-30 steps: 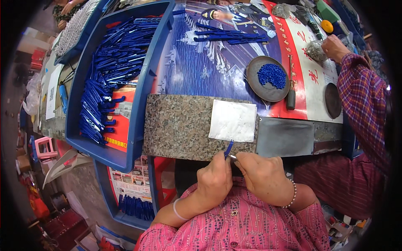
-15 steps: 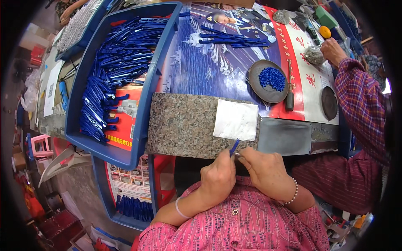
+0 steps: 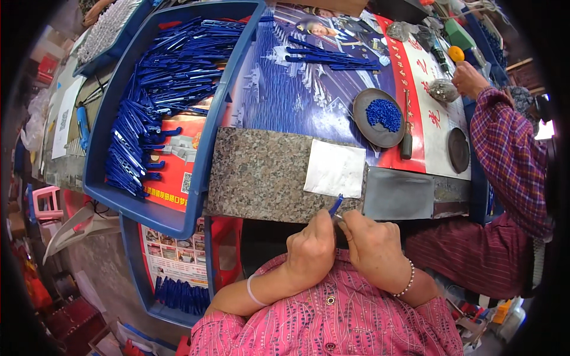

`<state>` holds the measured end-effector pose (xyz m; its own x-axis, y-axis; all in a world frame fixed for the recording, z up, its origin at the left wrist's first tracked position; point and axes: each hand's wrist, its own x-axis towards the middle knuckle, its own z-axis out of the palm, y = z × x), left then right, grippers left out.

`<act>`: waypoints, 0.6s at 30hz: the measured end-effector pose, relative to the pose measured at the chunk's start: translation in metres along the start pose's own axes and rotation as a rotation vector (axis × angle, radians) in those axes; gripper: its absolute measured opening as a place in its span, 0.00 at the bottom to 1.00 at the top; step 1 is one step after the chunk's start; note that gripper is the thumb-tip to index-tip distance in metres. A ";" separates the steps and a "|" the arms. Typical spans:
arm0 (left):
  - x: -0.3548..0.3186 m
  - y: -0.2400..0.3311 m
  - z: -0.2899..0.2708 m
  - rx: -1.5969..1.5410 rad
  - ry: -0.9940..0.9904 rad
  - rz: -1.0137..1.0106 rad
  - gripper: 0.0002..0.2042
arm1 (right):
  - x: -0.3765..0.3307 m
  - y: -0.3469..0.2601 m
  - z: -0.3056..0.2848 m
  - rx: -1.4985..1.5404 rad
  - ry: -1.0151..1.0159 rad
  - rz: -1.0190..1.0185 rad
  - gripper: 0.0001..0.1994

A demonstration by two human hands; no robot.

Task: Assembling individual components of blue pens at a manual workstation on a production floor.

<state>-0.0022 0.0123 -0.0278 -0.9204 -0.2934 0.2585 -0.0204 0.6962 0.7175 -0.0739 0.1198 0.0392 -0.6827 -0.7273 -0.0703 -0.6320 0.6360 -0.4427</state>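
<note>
My left hand (image 3: 312,252) and my right hand (image 3: 371,249) meet close to my chest, both closed around a small blue pen part (image 3: 336,205) whose tip sticks up between the fingers. They hover at the near edge of a speckled granite slab (image 3: 255,175) with a white sheet (image 3: 335,169) lying on it. A round dark dish (image 3: 378,117) of small blue caps sits beyond the slab. A blue tray (image 3: 205,154) to my left holds a big heap of blue pen parts (image 3: 157,98).
A person in a plaid shirt (image 3: 510,160) works at my right, a hand (image 3: 469,80) on a small bag. A bundle of blue pens (image 3: 329,56) lies on the printed table cover. A second blue tray (image 3: 178,293) of parts sits low at my left, with a pink stool (image 3: 44,202) beyond it.
My hands have stayed together at the slab's near edge, with small finger movement on the blue part. The person on the right has barely moved.
</note>
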 end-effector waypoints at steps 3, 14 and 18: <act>0.000 -0.001 -0.001 0.019 -0.003 0.006 0.12 | 0.002 -0.003 -0.002 -0.036 -0.028 0.011 0.04; 0.002 -0.004 -0.005 -0.060 -0.048 -0.052 0.08 | 0.007 -0.007 -0.009 -0.076 -0.085 -0.005 0.03; 0.006 -0.008 -0.013 -0.427 -0.041 -0.214 0.03 | 0.003 -0.007 -0.008 0.017 -0.039 -0.030 0.06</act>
<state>-0.0028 -0.0035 -0.0240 -0.9279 -0.3685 0.0564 -0.0567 0.2891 0.9556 -0.0738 0.1152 0.0490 -0.6481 -0.7561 -0.0915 -0.6458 0.6092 -0.4601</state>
